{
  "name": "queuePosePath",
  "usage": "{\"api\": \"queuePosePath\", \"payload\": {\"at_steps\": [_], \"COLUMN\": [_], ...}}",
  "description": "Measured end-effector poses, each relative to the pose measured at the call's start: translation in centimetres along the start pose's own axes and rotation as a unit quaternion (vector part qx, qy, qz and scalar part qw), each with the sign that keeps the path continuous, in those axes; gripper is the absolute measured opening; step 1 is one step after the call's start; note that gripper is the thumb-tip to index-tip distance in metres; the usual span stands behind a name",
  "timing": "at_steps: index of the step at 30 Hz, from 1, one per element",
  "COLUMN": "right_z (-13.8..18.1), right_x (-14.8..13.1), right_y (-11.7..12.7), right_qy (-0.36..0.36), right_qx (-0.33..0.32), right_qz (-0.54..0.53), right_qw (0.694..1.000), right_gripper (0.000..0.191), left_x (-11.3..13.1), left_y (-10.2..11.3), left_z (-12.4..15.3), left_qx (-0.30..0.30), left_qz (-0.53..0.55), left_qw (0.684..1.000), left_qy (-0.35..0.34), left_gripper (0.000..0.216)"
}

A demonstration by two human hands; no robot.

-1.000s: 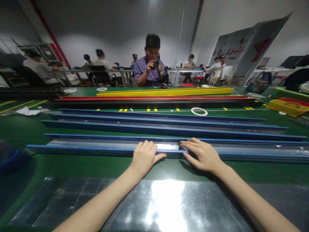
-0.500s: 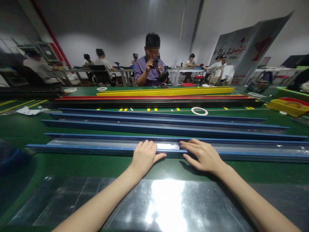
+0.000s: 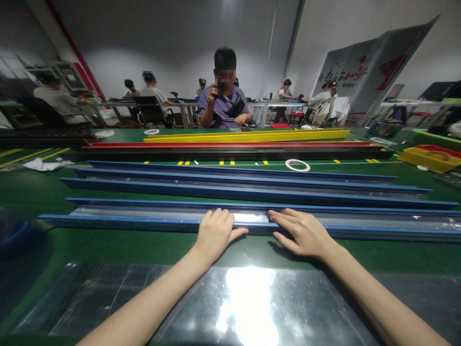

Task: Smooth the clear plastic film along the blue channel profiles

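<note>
A long blue U-shaped channel (image 3: 144, 224) lies across the table in front of me, with a pale, shiny strip inside it. My left hand (image 3: 216, 230) is closed over its near wall, fingers bent inward and thumb pointing right along the outer side. To the right, my right hand (image 3: 302, 230) rests on the same channel, fingers stretched out and spread; their tips reach a dark spot inside, and the thumb is in front of the near wall. Part of the near wall is hidden by both hands.
More blue channels (image 3: 216, 190) lie just beyond. Farther back are a red-and-black profile (image 3: 230, 153), a yellow profile (image 3: 248, 136) and a white tape ring (image 3: 297, 165). A clear sheet (image 3: 187, 307) covers the near table. A person (image 3: 225, 103) in purple sits opposite; yellow tray (image 3: 428, 161) at right.
My hands and the channel stay in place. Across the table, the person in purple has raised a dark device in one hand and lowered the other hand.
</note>
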State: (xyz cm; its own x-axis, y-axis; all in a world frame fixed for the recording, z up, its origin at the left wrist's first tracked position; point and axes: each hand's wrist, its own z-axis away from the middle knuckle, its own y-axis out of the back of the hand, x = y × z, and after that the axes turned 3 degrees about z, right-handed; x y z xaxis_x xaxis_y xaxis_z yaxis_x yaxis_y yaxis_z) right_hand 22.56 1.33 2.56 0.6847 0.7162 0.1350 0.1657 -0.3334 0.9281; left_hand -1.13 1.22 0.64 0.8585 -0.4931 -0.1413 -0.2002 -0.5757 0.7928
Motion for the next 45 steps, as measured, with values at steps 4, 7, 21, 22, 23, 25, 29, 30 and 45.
{"api": "queuePosePath", "payload": {"at_steps": [4,7,21,22,23,25,29,30,45], "right_z": [0.1,0.2,0.2,0.2,0.2,0.2,0.1,0.1,-0.2], "right_x": [0.0,0.1,0.0,0.1,0.1,0.1,0.1,0.1,-0.1], "right_y": [-0.1,-0.2,-0.4,-0.4,-0.4,-0.4,-0.4,-0.4,0.6], "right_qy": [-0.006,-0.02,-0.025,-0.025,-0.025,-0.025,-0.021,-0.022,-0.032], "right_qx": [0.013,0.027,0.03,0.029,0.027,0.023,0.015,0.013,-0.033], "right_qz": [-0.012,-0.021,-0.016,-0.016,-0.014,-0.011,-0.011,-0.011,-0.031], "right_qw": [1.0,0.999,0.999,0.999,0.999,0.999,1.0,1.0,0.998], "right_gripper": [0.038,0.035,0.03,0.03,0.03,0.031,0.032,0.033,0.039], "left_x": [0.0,0.0,0.0,0.0,0.0,0.0,0.0,0.0,0.0], "left_y": [0.0,0.0,0.0,0.0,0.0,0.0,-0.1,-0.1,0.0], "left_z": [0.0,0.0,0.0,0.0,0.0,0.0,0.0,0.0,0.0], "left_qx": [0.001,0.007,0.008,0.009,0.009,0.01,0.013,0.013,0.009], "left_qz": [-0.001,-0.003,-0.009,-0.01,-0.01,-0.01,-0.01,-0.01,-0.003], "left_qw": [1.0,1.0,1.0,1.0,1.0,1.0,1.0,1.0,1.0], "left_qy": [-0.002,-0.004,-0.002,-0.002,-0.002,-0.003,-0.004,-0.003,-0.003], "left_gripper": [0.04,0.04,0.041,0.041,0.041,0.041,0.04,0.04,0.04]}}
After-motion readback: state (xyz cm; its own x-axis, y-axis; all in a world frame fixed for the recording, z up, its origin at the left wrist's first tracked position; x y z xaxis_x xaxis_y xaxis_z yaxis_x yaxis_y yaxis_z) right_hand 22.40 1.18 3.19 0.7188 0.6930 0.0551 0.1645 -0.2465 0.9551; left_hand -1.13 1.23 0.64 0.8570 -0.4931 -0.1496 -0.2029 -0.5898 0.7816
